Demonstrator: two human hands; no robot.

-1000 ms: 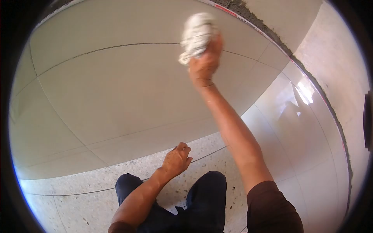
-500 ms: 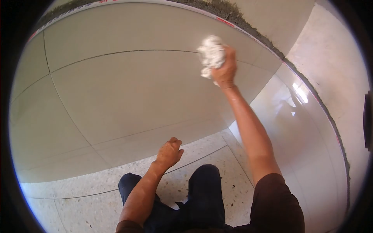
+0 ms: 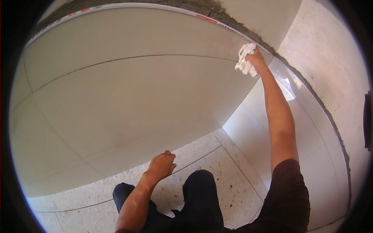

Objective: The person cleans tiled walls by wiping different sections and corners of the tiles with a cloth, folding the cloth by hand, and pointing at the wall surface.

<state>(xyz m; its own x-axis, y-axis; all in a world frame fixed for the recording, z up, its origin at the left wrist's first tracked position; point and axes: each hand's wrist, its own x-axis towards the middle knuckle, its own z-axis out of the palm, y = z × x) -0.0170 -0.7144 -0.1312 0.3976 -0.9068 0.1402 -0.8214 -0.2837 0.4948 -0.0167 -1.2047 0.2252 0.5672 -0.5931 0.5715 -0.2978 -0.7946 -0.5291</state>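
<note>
A crumpled white cloth [image 3: 246, 60] is pressed against the tiled wall [image 3: 147, 89], close to the inner corner and below the top edge strip. My right hand [image 3: 257, 59] grips this cloth, with the arm stretched out to the upper right. Over my knees, near the foot of the wall, hangs my left hand [image 3: 161, 165]. Its fingers are curled, and whether anything is inside them is hidden.
A glossy tiled wall [image 3: 311, 155] meets the first wall at the right. Rough mortar [image 3: 210, 11] runs above the printed strip [image 3: 175, 10]. Speckled floor tiles [image 3: 229, 194] lie around my dark-trousered knees [image 3: 200, 186].
My right hand has moved the cloth rightward along the wall to near the corner. My left hand has shifted slightly left and down, and the view has turned a little.
</note>
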